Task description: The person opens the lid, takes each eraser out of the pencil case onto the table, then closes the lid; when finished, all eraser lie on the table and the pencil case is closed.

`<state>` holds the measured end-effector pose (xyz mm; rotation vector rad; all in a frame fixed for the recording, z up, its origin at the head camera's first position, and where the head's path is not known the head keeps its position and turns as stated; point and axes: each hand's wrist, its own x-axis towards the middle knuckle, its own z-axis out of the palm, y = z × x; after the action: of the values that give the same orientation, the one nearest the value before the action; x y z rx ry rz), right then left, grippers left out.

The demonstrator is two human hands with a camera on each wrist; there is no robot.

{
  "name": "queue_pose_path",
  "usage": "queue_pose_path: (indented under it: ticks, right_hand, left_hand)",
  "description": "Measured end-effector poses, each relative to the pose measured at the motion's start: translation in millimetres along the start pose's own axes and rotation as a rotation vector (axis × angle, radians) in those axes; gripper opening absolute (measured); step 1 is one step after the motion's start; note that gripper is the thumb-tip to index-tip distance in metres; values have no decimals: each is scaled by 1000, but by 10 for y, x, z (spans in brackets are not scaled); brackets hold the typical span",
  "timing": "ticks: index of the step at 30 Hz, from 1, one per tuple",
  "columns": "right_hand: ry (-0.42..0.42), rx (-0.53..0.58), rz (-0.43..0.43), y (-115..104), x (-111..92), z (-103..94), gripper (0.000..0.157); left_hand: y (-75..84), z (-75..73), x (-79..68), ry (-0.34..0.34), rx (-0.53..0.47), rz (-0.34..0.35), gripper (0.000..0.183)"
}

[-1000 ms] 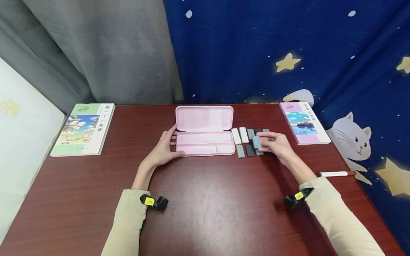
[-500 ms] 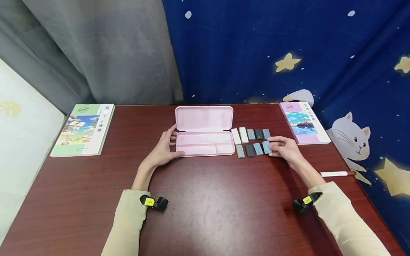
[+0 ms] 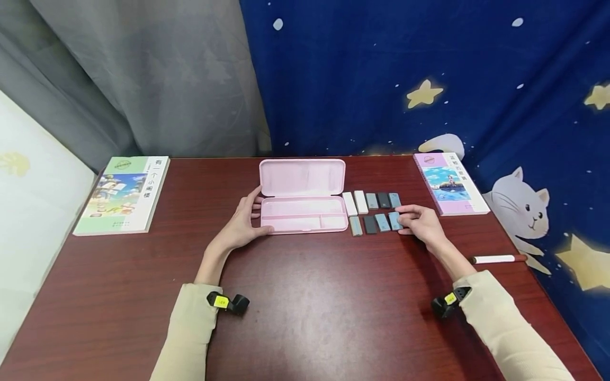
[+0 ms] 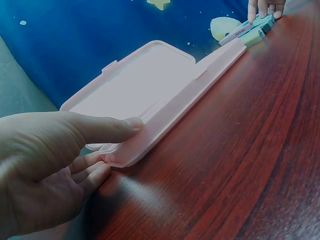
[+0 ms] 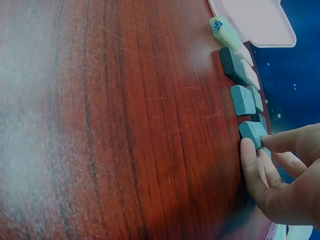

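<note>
An open pink pencil case [image 3: 305, 205] lies with its lid [image 3: 302, 177] raised at the back. At its left end my left hand [image 3: 238, 228] grips it, thumb [image 4: 112, 129] along the front wall and fingers around the end. My right hand [image 3: 424, 226] pinches a blue eraser [image 5: 251, 132] at the right end of the front row, down at table level. Left of it in that row are another blue eraser [image 3: 382, 223], a black eraser [image 3: 369, 225] and a grey-green eraser [image 3: 356, 226]. Behind stand two white erasers [image 3: 360, 202], then grey-blue, black and blue ones.
A green-bordered book [image 3: 121, 194] lies at the far left of the dark red table [image 3: 305, 317]. A purple-edged book [image 3: 450, 184] is at the back right. Below it rests a white and brown marker [image 3: 495, 259]. Curtains hang behind the table.
My right hand has carried the blue eraser rightward from above the front row and lowered it to that row's right end. The left hand has stayed on the pencil case.
</note>
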<state>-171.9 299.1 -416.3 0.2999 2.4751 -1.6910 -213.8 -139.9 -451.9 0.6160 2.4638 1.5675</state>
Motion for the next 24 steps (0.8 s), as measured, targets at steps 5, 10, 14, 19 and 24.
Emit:
queue_pose_path:
  ticks: [5, 10, 14, 19, 24]
  right_hand:
    - [5, -38, 3, 11, 16, 4, 35]
    - [19, -34, 35, 48, 25, -2, 34]
    - [37, -34, 64, 86, 12, -4, 34]
    - [43, -26, 22, 96, 22, 41, 33]
    - [65, -19, 16, 115, 23, 36, 32]
  left_hand:
    - [11, -13, -4, 1, 10, -5, 103]
    - [6, 0, -1, -6, 13, 5, 103]
    - [-11, 18, 3, -20, 18, 2, 103]
    - [-25, -8, -10, 11, 11, 9, 104]
    - [-26, -4, 9, -1, 6, 19, 103]
